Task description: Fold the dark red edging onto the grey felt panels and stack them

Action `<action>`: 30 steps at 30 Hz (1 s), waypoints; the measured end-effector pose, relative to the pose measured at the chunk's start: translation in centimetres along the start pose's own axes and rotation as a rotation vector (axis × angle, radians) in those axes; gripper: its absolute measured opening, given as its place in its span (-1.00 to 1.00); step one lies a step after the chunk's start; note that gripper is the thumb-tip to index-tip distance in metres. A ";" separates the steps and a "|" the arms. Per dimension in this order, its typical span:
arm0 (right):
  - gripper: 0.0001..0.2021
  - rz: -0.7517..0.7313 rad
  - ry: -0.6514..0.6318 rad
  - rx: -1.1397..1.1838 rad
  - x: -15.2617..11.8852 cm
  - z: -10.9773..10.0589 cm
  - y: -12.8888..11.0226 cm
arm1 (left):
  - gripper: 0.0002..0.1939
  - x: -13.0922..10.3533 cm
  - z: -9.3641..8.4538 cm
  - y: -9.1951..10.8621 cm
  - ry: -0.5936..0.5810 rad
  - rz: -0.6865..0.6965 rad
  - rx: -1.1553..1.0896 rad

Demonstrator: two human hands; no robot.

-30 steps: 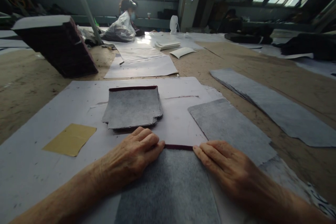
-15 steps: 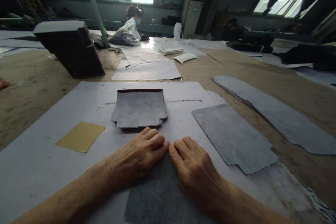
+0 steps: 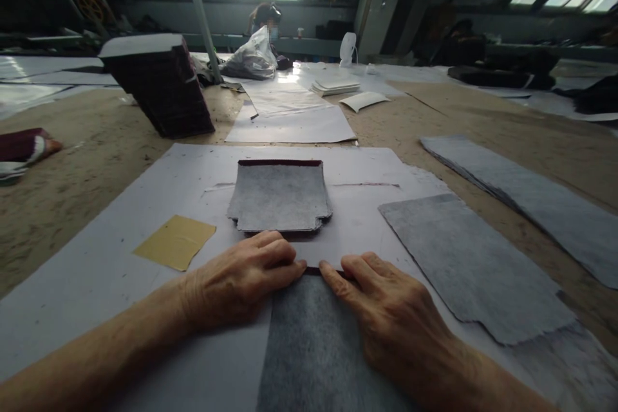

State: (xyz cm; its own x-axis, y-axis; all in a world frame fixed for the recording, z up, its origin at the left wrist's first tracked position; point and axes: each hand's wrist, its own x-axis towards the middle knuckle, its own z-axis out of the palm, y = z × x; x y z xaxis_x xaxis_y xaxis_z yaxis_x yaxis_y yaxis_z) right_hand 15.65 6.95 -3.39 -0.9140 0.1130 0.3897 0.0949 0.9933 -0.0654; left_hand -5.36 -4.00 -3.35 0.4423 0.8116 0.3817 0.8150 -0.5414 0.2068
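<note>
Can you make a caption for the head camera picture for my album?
Left hand and right hand at the dark edge of a gray sheet, a gray stack just beyond.

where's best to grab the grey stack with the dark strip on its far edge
Probably its right edge, thumb on top, coming from the right: the grey stack lies on the white sheet, its layers show at the notched near-right corner, and the left hand sits close to its near edge.

A workshop — broad, flecked worktable (image 3: 101, 154) across the frame, cut grey pieces (image 3: 476, 267) at right, dark stack (image 3: 161, 90) upper left, a person (image 3: 263, 15) at top centre.
</note>
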 end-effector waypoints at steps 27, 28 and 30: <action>-0.59 -0.139 -0.029 0.153 3.0 1.5 0.0 | -0.76 -2.1 2.0 5.9 0.252 -0.223 0.104; -0.59 -0.135 -0.040 0.150 3.0 1.4 0.0 | -0.74 -2.2 2.3 5.7 0.291 -0.208 0.111; -0.58 -0.128 -0.050 0.135 3.1 1.4 0.0 | -0.71 -2.4 2.9 5.5 0.322 -0.195 0.121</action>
State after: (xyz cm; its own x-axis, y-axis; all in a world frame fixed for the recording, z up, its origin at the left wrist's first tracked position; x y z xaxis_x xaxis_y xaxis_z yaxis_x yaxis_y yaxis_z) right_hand 12.25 7.25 -3.46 -0.9340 -0.0189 0.3567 -0.0741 0.9871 -0.1418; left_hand -0.84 -8.29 -5.70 0.1503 0.7758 0.6129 0.9188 -0.3385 0.2031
